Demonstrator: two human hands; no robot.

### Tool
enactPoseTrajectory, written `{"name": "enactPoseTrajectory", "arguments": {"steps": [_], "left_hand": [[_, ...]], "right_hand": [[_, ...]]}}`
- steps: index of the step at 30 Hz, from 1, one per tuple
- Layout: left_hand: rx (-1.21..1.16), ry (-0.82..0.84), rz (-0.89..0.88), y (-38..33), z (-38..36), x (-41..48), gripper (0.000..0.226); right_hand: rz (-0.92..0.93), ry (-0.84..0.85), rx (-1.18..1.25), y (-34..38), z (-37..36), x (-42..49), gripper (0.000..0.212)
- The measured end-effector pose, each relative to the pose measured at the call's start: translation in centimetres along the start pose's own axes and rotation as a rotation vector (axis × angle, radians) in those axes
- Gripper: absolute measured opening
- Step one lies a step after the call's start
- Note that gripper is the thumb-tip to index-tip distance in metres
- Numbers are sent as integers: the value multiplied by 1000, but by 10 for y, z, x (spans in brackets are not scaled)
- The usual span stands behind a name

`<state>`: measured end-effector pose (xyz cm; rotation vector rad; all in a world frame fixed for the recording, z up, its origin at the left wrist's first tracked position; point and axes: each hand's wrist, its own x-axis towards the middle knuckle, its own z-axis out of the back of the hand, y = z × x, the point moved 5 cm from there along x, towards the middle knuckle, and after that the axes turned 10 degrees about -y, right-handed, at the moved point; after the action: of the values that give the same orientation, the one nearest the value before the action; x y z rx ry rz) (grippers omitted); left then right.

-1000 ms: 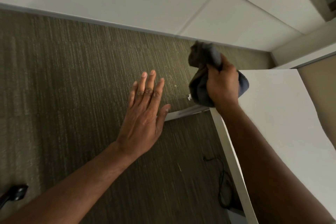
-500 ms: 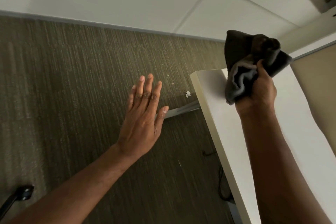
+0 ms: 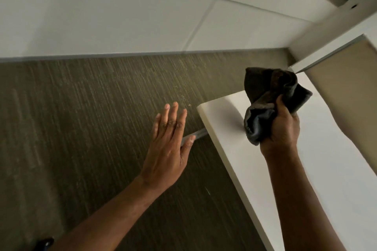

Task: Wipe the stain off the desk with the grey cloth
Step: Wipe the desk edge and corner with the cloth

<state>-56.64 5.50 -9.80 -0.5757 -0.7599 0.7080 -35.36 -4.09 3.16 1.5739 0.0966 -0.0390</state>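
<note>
Two hands in view: one flat, one gripping the grey cloth point(image 3: 271, 96).
Left hand point(image 3: 167, 149) is held flat over the carpet point(image 3: 81, 128), fingers straight and close together, holding nothing, just beside the desk point(image 3: 306, 179) corner. Right hand point(image 3: 283, 128) clutches the bunched grey cloth in curled fingers above the white desk top near that corner.

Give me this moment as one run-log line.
right grip: holds grey cloth over desk corner | left grip: fingers straight, over carpet | cloth-desk contact: unclear | stain: none seen
</note>
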Motion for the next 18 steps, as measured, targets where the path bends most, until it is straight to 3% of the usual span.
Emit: {"name": "enactPoseTrajectory", "arguments": {"steps": [4,12,18], "left_hand": [[12,42,-15,-5,-1,18,67],[29,47,-53,-10,-22,47,67],[80,48,-88,-9,-41,73,77]], "right_hand": [[-9,-27,-41,-4,1,8,17],[54,-10,-127,2,-12,42,12],[171,87,-263,5,-28,83,32]]}}
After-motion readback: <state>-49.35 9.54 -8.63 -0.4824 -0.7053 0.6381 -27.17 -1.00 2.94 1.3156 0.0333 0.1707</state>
